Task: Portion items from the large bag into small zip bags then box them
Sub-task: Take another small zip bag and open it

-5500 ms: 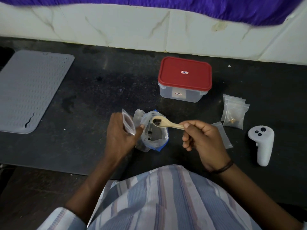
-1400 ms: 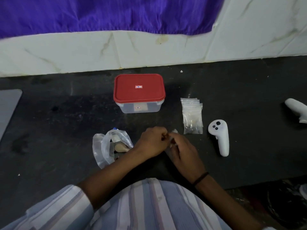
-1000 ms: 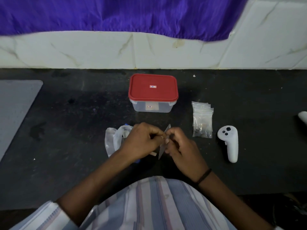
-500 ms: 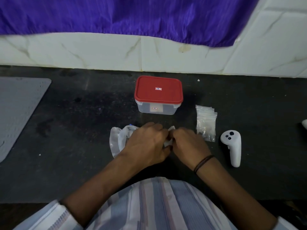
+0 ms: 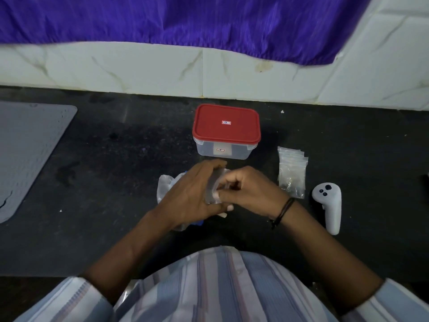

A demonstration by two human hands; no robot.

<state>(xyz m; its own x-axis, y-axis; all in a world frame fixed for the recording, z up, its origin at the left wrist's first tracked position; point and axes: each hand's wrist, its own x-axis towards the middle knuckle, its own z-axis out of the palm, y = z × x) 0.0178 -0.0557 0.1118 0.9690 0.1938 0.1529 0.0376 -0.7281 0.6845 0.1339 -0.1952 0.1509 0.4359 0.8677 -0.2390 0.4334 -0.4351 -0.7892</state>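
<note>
Presently, head view: left hand (image 5: 188, 196) and right hand (image 5: 249, 192) both pinched on small clear plastic zip bag (image 5: 214, 188), held just above large crumpled clear bag (image 5: 167, 189). Turned flat-on since half a second earlier, when seen edge-on; judged sealing under way. Red-lidded clear plastic box (image 5: 226, 131) closed, just beyond. Stack of small zip bags (image 5: 292, 174) right, beside white handheld controller (image 5: 328, 208).

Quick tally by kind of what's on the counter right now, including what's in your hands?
Red-lidded box: 1
Large bag: 1
Small zip bag held by left hand and right hand, at: 1
Pile of small zip bags: 1, number unclear
White controller: 1
Grey mat: 1
Total: 6
</note>
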